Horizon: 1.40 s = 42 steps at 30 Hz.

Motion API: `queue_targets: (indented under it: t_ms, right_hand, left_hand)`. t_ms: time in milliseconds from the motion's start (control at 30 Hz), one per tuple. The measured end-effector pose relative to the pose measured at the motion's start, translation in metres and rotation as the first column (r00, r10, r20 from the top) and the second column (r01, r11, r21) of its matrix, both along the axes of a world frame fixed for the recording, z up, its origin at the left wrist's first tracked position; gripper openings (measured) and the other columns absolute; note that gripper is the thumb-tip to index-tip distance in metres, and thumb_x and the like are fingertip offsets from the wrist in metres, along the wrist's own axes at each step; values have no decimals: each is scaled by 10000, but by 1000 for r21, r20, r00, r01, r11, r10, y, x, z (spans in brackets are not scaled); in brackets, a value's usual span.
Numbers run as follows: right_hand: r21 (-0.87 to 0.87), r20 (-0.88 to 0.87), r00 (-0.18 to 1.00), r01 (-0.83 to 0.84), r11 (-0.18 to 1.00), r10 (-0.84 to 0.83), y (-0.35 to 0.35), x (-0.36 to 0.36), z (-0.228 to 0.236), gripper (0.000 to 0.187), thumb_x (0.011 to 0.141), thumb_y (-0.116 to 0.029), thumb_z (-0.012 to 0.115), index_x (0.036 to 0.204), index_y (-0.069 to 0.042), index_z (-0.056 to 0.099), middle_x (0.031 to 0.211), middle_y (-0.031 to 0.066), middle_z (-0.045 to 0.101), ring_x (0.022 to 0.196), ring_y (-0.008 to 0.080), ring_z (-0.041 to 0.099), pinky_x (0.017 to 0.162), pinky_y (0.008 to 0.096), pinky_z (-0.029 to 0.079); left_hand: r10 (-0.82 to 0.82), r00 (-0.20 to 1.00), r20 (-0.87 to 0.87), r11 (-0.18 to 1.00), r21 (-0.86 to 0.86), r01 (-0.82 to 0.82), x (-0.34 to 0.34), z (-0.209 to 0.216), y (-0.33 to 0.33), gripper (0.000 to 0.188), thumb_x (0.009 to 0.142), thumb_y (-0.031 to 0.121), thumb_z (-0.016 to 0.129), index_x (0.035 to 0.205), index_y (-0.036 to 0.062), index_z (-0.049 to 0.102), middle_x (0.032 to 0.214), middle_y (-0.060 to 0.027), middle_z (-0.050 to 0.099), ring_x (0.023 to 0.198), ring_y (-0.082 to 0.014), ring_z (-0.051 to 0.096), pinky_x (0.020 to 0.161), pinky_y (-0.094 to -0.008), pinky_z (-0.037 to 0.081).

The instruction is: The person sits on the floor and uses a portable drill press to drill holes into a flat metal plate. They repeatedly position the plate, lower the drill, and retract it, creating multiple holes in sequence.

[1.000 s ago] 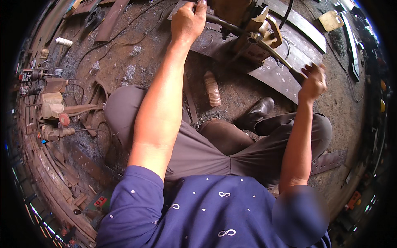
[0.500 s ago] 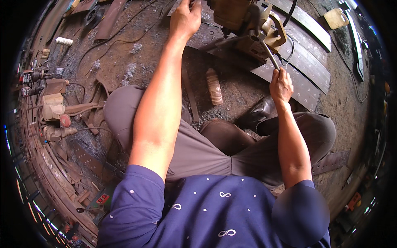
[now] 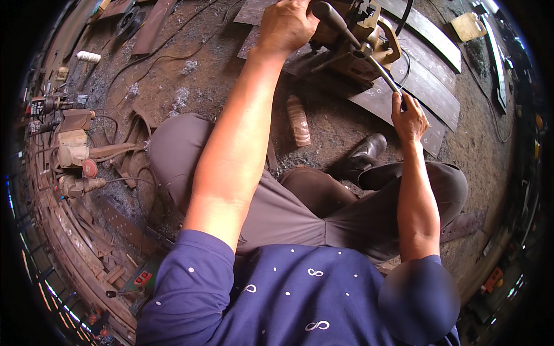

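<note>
A yellowish drill machine (image 3: pixel 352 66) with a spoked feed handle stands on flat steel plates (image 3: pixel 427 86) at the top. My right hand (image 3: pixel 411 118) is closed round the end of one metal spoke (image 3: pixel 382 72) of that handle. Another spoke with a dark grip (image 3: pixel 330 16) points up and left from the hub (image 3: pixel 359 53). My left hand (image 3: pixel 287 27) is beside the machine's left side at the upper edge, its fingers curled. What those fingers hold, if anything, is hidden.
A ribbed brownish bottle (image 3: pixel 298 121) lies on the dirty floor before my legs. Power tools (image 3: pixel 74 147) with cords lie at the left, near a white thread spool (image 3: pixel 89 56). A yellowish jerrycan (image 3: pixel 468 27) stands at upper right. Metal shavings (image 3: pixel 182 101) are scattered about.
The feed handle has turned, bringing the dark-gripped spoke into clear view. My right hand has moved right and slightly down with its spoke; my left hand has shifted right, toward the machine.
</note>
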State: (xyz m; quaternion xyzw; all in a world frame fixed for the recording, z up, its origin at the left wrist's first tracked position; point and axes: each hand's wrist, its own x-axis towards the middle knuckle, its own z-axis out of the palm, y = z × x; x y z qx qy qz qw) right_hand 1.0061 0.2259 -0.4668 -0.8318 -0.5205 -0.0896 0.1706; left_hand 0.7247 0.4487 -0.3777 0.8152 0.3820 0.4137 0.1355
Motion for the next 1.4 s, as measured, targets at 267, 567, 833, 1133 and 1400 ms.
queue_targets:
  t_ms: [267,567,833,1133,1400]
  right_hand:
    - [-97,9,1000,13,995,-12,-1,-14,19,384,1002,-480,604,1159,-162,750,1113,76,751,1009,319,729,834,454,574]
    - [-109,1,1000,-27,994,27,-2,-9,32,372,1010,-483,600,1169,-180,748,1074,78,748,988,316,728,820,453,571]
    - [-90,50,998,-44,995,49,-2,-12,33,353,1007,-460,614,1161,-172,751,1007,81,743,937,314,729,787,447,573]
    - [-92,67,997,-35,995,41,0,-13,33,347,1004,-443,618,1159,-164,753,986,96,737,936,318,727,788,451,570]
    - [-92,68,997,-36,995,42,0,-14,34,338,996,-437,628,1145,-162,754,982,97,738,919,327,727,785,457,571]
  left_hand:
    - [33,999,2,999,-43,-33,5,-2,-1,667,940,213,676,1549,60,451,1550,-270,465,1440,-378,472,1178,-415,424]
    - [73,995,-71,997,9,-72,7,-8,-3,756,925,227,704,1597,97,381,1580,-252,436,1450,-362,467,1186,-415,423]
    - [43,999,-28,990,137,-39,4,-20,3,794,893,191,726,1604,136,379,1562,-241,467,1430,-400,483,1179,-440,435]
    - [66,995,-73,993,103,-58,3,-17,1,820,878,190,740,1607,125,370,1564,-230,472,1419,-399,495,1181,-438,430]
    - [36,998,-54,993,112,-30,3,-20,5,834,882,174,738,1614,102,346,1570,-243,457,1443,-376,473,1187,-425,421]
